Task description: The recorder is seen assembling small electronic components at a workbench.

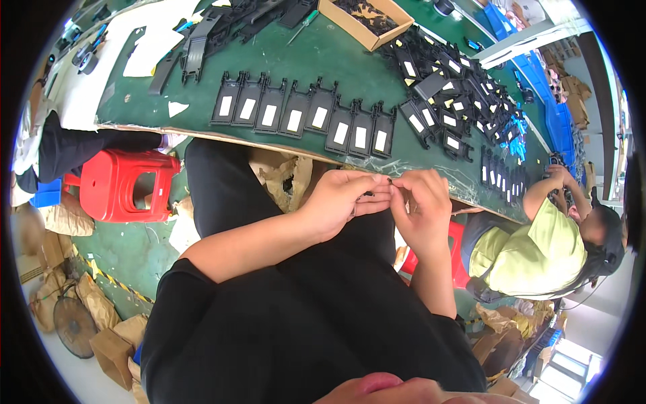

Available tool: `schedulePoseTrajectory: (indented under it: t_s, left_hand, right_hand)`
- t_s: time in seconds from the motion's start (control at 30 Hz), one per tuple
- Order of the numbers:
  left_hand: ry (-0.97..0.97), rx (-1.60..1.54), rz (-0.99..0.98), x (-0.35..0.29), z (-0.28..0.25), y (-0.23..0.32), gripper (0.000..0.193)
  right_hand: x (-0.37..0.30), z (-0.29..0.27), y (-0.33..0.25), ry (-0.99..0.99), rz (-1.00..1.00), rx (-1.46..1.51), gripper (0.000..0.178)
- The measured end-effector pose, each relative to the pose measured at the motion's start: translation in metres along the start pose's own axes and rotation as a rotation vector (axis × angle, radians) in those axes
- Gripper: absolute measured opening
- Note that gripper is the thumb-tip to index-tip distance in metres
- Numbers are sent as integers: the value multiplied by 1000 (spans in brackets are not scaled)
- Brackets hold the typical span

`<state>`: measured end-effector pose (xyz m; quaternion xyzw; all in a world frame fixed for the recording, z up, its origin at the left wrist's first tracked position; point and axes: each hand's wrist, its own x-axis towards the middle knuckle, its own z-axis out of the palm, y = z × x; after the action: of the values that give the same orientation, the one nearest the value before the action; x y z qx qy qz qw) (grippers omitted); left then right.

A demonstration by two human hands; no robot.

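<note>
Between hands [344, 200], dark piece [389, 181], white labels [294, 121] beyond

green table [323, 59]: row of black trays [296, 113], heaped black parts [464, 87], cardboard box [345, 27], screwdriver [310, 19]

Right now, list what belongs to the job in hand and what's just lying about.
Seemingly part of the job:
small dark piece at the fingertips of the left hand and right hand
row of flat black parts with white labels, likely

Seemingly just lying about:
green-handled screwdriver
torn white scrap
red stool
round fan
</note>
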<state>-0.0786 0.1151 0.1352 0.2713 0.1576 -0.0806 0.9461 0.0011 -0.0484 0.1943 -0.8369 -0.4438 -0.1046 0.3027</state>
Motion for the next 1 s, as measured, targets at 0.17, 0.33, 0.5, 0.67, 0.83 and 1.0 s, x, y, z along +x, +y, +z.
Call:
schedulePoseTrajectory:
  t_s: [0.17,0.33,0.5,0.67,0.83,1.0]
  left_hand:
    - [18,-46,35,7,8,22,32]
    - [34,-399,176,22,24,71,27]
    - [-227,-637,378,40,5,127,28]
    - [-258,-611,431,26,-3,129,34]
    - [-214,-557,320,27,-7,124,37]
    - [-207,-533,300,26,-10,126,37]
  right_hand:
    - [25,-5,5,35,-25,-7,18]
    - [67,11,47,236,30,81,18]
    - [83,35,70,112,-64,-124,14]
    - [83,41,74,2,-38,-144,15]
    - [90,40,73,-4,-40,-173,15]
    - [90,40,73,-37,-19,-171,15]
